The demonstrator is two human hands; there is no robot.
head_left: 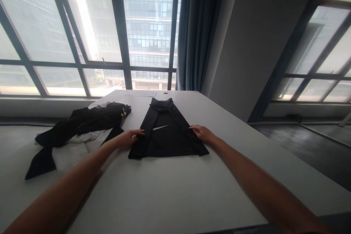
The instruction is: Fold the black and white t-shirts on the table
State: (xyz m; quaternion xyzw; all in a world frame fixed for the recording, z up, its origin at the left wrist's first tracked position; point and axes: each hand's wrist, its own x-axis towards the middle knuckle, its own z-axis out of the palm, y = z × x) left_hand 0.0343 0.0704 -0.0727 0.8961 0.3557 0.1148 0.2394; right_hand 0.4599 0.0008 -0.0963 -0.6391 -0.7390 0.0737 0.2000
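Observation:
A black garment (167, 140) lies on the white table (164, 193), its sides folded inward over the middle and its collar end toward the window. A thin white wedge shows between the folds. On its left edge, my left hand (130, 138) has fingers and thumb closed on the fabric. My right hand (202, 132) is at the opposite edge, fingertips pressed together on the cloth there. The garment's wide end faces me and lies flat.
A loose heap of black clothes (90, 119) and white cloth (79, 146) lies on the left. Paper sheets (139, 94) rest at the table's far edge, near a small dark round spot. Beyond stand windows and a blue-grey curtain (197, 33).

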